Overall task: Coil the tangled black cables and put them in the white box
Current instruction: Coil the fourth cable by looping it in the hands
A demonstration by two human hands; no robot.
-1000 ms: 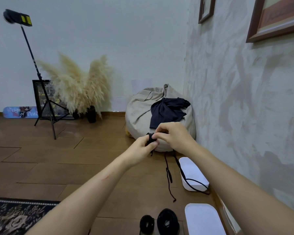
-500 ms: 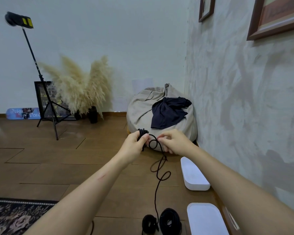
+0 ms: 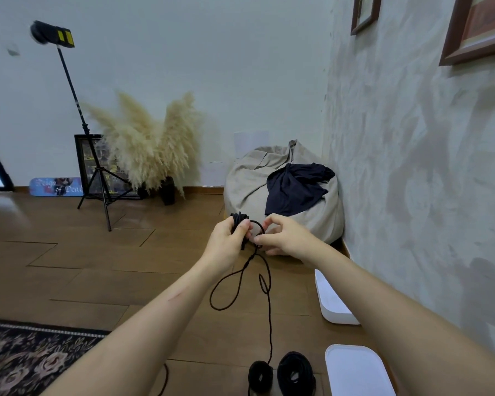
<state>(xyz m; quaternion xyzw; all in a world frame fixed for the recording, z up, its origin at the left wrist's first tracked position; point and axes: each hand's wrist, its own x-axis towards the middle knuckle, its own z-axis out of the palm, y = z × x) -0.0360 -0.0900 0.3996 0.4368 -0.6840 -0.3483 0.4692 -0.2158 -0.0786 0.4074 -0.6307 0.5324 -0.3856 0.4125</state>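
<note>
Fingers [image 3: 242,227] of left hand [image 3: 226,244] clamp the coil [image 3: 238,217]; right hand [image 3: 286,238] pinches a loop. Risk: twisted slack cable [image 3: 270,321] below the fingers may knot when drawn up, re-tangling the wrap.

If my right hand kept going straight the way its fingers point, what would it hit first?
The right hand points leftward, so it would likely first meet the black cable bundle gripped in the left hand, assuming both sit at similar depth.
</note>
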